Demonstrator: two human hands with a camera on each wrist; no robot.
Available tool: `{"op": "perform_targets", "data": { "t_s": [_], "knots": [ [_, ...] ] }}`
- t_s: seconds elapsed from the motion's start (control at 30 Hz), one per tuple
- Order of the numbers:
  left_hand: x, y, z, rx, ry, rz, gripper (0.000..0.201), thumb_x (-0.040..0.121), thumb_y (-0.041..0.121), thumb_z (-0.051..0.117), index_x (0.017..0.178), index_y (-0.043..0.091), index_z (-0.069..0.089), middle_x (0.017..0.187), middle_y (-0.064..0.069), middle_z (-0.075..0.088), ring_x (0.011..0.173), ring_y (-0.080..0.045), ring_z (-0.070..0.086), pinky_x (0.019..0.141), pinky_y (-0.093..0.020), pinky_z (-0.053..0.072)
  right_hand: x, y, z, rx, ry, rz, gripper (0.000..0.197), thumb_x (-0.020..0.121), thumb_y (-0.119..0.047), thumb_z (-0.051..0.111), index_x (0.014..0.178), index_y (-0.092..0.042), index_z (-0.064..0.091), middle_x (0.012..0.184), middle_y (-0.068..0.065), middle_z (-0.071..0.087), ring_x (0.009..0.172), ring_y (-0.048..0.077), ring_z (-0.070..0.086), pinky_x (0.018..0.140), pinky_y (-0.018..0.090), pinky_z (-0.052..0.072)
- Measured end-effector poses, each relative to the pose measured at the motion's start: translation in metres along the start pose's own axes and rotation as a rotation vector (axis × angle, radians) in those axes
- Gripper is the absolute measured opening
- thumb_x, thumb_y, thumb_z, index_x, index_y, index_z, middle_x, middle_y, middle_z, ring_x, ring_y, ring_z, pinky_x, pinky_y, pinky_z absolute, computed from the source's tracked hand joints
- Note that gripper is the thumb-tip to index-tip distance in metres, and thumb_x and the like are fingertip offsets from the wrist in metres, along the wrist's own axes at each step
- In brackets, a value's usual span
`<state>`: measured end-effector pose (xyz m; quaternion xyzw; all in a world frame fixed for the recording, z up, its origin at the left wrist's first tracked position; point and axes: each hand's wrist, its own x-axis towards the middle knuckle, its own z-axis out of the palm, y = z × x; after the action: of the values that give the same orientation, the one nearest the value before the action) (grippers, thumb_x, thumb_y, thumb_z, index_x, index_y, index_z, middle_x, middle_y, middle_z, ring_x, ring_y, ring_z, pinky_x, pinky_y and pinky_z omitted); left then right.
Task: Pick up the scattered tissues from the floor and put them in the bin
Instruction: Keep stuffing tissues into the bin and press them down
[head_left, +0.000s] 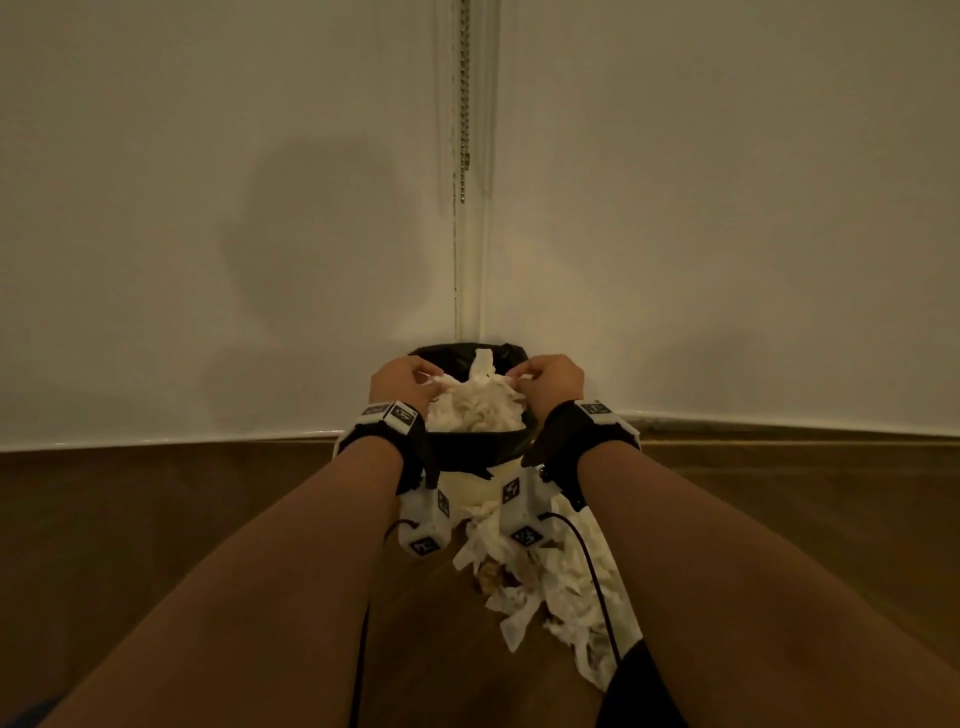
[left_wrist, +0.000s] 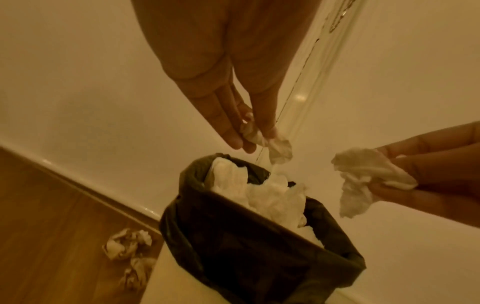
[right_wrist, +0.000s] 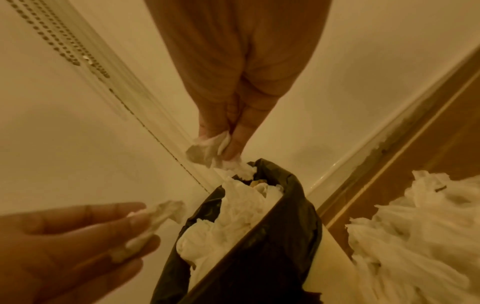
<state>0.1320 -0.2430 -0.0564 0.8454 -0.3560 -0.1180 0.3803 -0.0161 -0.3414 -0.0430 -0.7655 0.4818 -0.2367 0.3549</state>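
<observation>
A bin with a black liner stands in the wall corner, heaped with white tissues. Both hands hover over its mouth. My left hand pinches a small crumpled tissue between thumb and fingertips above the rim. My right hand pinches another tissue that hangs down onto the heap. In the head view the left hand and right hand sit at either side of the bin. A large pile of loose tissues lies on the floor in front of it.
White walls meet in a corner behind the bin, with a bead chain hanging there. The floor is brown wood. Left of the bin lie a few crumpled tissues. Wrist-camera cables trail under both forearms.
</observation>
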Motion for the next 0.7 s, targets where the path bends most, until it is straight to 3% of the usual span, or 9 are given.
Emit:
{"op": "perform_targets", "data": {
  "t_s": [0.13, 0.2, 0.27, 0.33, 0.4, 0.5, 0.6, 0.7],
  "knots": [
    [-0.002, -0.001, 0.027, 0.082, 0.035, 0.06, 0.013, 0.088, 0.019, 0.06, 0.101, 0.016, 0.062, 0.099, -0.011, 0.066, 0.092, -0.026, 0.061, 0.074, -0.028, 0.044, 0.007, 0.005, 0.012, -0.123, -0.061, -0.015, 0.025, 0.094, -0.016, 0.052, 0.104, -0.005, 0.073, 0.108, 0.013, 0.069, 0.102, 0.026, 0.062, 0.084, 0.025, 0.045],
    [0.001, -0.003, 0.038, 0.179, 0.022, 0.108, 0.013, 0.091, 0.017, 0.055, 0.098, 0.016, 0.065, 0.103, -0.011, 0.063, 0.093, -0.025, 0.059, 0.072, -0.027, 0.042, 0.008, 0.007, 0.02, -0.228, -0.126, -0.036, 0.031, 0.096, -0.013, 0.043, 0.1, 0.001, 0.07, 0.102, 0.016, 0.068, 0.098, 0.028, 0.061, 0.086, 0.029, 0.046],
    [0.004, -0.008, 0.047, 0.278, -0.05, 0.131, 0.019, 0.093, 0.015, 0.05, 0.103, 0.016, 0.066, 0.115, -0.011, 0.056, 0.096, -0.026, 0.058, 0.079, -0.031, 0.046, 0.007, 0.013, 0.031, -0.322, -0.2, -0.048, 0.029, 0.097, -0.013, 0.039, 0.095, 0.003, 0.064, 0.098, 0.018, 0.062, 0.098, 0.03, 0.056, 0.088, 0.029, 0.044],
    [0.006, -0.016, 0.056, 0.405, -0.145, 0.147, 0.025, 0.094, 0.012, 0.047, 0.114, 0.015, 0.061, 0.124, -0.012, 0.049, 0.104, -0.029, 0.056, 0.087, -0.035, 0.047, 0.006, 0.021, 0.042, -0.389, -0.298, -0.049, 0.03, 0.096, -0.015, 0.041, 0.118, 0.0, 0.057, 0.123, 0.018, 0.053, 0.114, 0.033, 0.05, 0.092, 0.032, 0.041],
    [0.006, -0.022, 0.064, 0.538, -0.285, 0.139, 0.032, 0.095, 0.011, 0.045, 0.125, 0.012, 0.054, 0.133, -0.013, 0.041, 0.111, -0.03, 0.053, 0.094, -0.037, 0.045, 0.005, 0.027, 0.051, -0.493, -0.38, -0.074, 0.038, 0.097, -0.02, 0.04, 0.131, -0.005, 0.049, 0.138, 0.014, 0.043, 0.125, 0.032, 0.043, 0.101, 0.037, 0.037],
    [0.005, -0.024, 0.073, 0.625, -0.396, 0.155, 0.033, 0.097, 0.019, 0.037, 0.123, 0.009, 0.054, 0.132, -0.01, 0.04, 0.113, -0.029, 0.05, 0.096, -0.039, 0.043, 0.005, 0.03, 0.06, -0.676, -0.475, -0.16, 0.049, 0.099, -0.03, 0.029, 0.145, -0.012, 0.033, 0.15, 0.011, 0.032, 0.139, 0.028, 0.028, 0.114, 0.041, 0.021],
    [0.005, -0.023, 0.073, 0.693, -0.432, 0.213, 0.036, 0.098, 0.025, 0.032, 0.12, 0.011, 0.057, 0.127, -0.011, 0.05, 0.114, -0.027, 0.05, 0.096, -0.038, 0.04, 0.01, 0.032, 0.062, -0.795, -0.543, -0.158, 0.057, 0.1, -0.039, 0.021, 0.151, -0.018, 0.01, 0.158, 0.004, 0.015, 0.146, 0.021, 0.01, 0.118, 0.037, 0.002],
    [0.004, -0.025, 0.072, 0.783, -0.407, 0.26, 0.04, 0.1, 0.029, 0.022, 0.118, 0.015, 0.056, 0.122, -0.007, 0.058, 0.114, -0.025, 0.052, 0.102, -0.04, 0.032, 0.012, 0.032, 0.06, -0.952, -0.627, -0.152, 0.056, 0.1, -0.04, 0.026, 0.15, -0.018, 0.016, 0.158, 0.005, 0.015, 0.147, 0.022, 0.009, 0.118, 0.037, -0.001]
  ]
}}
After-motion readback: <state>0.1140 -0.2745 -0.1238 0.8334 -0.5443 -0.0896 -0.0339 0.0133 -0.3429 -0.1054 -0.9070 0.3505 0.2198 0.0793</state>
